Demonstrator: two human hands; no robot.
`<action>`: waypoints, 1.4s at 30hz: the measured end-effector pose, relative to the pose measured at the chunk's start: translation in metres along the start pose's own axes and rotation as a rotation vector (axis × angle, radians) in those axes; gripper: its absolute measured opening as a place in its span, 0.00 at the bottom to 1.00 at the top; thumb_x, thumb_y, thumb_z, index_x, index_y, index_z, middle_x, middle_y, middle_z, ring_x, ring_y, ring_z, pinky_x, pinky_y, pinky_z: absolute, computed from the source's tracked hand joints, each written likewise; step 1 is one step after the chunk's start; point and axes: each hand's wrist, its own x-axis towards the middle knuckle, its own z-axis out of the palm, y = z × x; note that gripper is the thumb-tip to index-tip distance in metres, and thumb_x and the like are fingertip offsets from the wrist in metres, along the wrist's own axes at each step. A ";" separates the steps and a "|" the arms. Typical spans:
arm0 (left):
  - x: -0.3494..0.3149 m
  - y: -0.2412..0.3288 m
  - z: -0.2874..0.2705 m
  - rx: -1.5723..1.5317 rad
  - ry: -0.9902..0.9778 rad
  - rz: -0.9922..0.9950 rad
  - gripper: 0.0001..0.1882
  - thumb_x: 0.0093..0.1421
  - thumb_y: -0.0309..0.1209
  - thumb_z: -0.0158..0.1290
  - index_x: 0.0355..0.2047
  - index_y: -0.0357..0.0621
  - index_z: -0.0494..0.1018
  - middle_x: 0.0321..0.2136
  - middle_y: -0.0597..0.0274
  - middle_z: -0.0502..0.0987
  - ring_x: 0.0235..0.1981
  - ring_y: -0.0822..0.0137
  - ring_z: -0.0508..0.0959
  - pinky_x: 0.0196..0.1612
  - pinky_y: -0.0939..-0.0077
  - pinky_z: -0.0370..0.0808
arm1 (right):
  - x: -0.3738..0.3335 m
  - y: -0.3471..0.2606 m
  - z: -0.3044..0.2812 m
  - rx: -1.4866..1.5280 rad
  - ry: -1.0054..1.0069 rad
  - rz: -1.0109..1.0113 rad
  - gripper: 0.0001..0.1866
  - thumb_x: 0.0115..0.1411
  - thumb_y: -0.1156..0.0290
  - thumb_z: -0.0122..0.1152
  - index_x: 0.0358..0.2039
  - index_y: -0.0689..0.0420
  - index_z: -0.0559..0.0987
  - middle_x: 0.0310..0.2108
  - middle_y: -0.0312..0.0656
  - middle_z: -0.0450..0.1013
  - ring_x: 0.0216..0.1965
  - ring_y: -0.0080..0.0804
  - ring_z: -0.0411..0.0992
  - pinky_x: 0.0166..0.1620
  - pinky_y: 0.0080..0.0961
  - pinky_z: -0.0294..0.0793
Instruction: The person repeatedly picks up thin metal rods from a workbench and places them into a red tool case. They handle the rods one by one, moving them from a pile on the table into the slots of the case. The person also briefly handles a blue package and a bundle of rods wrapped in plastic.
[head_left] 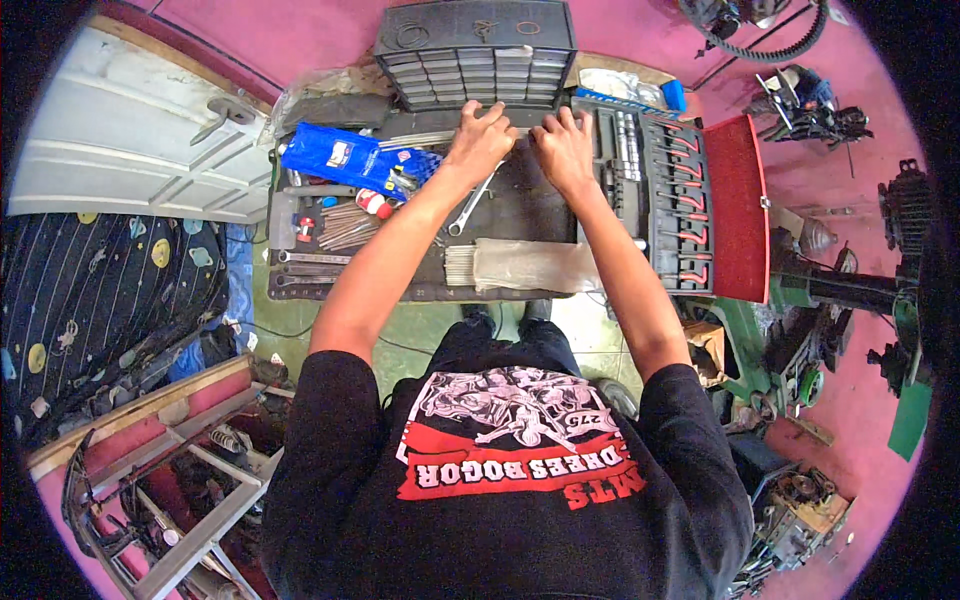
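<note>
Watching 2 bare hands at the far side of the table (540, 212). Left grip (482, 138): fingers bent, tips just short of the foot of a grey drawer cabinet (462, 72), which stands along the far edge. Right grip (564, 150): curled likewise, close beside the left, a small gap between. Whether either pinches anything, cannot tell; the fingers cover it. A combination wrench (475, 205) lies slantwise on the dark top, just nearer than the left grip. Handling, my guess: cabinet stiff, likely plastic, weighty if the drawers are full, so take it low at both ends; drawers light, apt to crack, best drawn by the front lip. Wrench dense and rigid, slick if oily; hold mid-shank. Near edge has pale rods in a crumpled sleeve (530, 265): stiff, perhaps brittle-coated, wrap slippery; grasp round the middle. Writing: the black shirt (520, 540) bears bold block lettering, white on a red band and red below, under a pale motorcycle drawing. Blue packet (335, 150), left side, carries a whitish label, print too small to read. No marking legible on the wrench.
</note>
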 end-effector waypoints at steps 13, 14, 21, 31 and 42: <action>0.000 0.089 -0.037 -0.075 0.097 0.009 0.04 0.56 0.30 0.55 0.29 0.54 0.79 0.35 0.69 0.79 0.63 0.67 0.72 0.57 0.42 0.59 | -0.130 0.067 -0.086 -0.044 0.052 0.110 0.17 0.56 0.72 0.62 0.47 0.45 0.84 0.37 0.34 0.79 0.50 0.38 0.71 0.63 0.55 0.57; 0.001 0.100 -0.040 -0.080 0.097 0.019 0.03 0.56 0.30 0.55 0.28 0.54 0.78 0.35 0.69 0.78 0.63 0.68 0.72 0.57 0.43 0.58 | -0.139 0.070 -0.089 -0.044 0.038 0.106 0.18 0.55 0.72 0.62 0.47 0.45 0.84 0.37 0.34 0.79 0.49 0.38 0.71 0.63 0.55 0.57; 0.015 0.171 -0.056 -0.096 0.130 0.088 0.05 0.57 0.29 0.53 0.29 0.57 0.78 0.34 0.72 0.77 0.67 0.69 0.68 0.61 0.45 0.54 | -0.190 0.101 -0.122 -0.053 0.137 0.172 0.14 0.51 0.74 0.64 0.39 0.46 0.87 0.32 0.34 0.80 0.50 0.42 0.73 0.72 0.61 0.45; 0.040 0.241 -0.062 -0.148 0.207 0.186 0.01 0.56 0.29 0.53 0.27 0.50 0.74 0.31 0.65 0.75 0.63 0.60 0.72 0.62 0.49 0.64 | -0.252 0.137 -0.154 -0.055 0.194 0.259 0.17 0.50 0.75 0.64 0.40 0.45 0.86 0.35 0.33 0.81 0.55 0.42 0.72 0.73 0.64 0.40; 0.059 0.261 -0.066 -0.180 0.248 0.241 0.03 0.54 0.31 0.54 0.25 0.49 0.76 0.28 0.63 0.75 0.60 0.57 0.75 0.72 0.30 0.50 | -0.277 0.146 -0.160 -0.081 0.193 0.346 0.17 0.49 0.73 0.68 0.42 0.46 0.86 0.34 0.33 0.80 0.55 0.42 0.72 0.73 0.63 0.40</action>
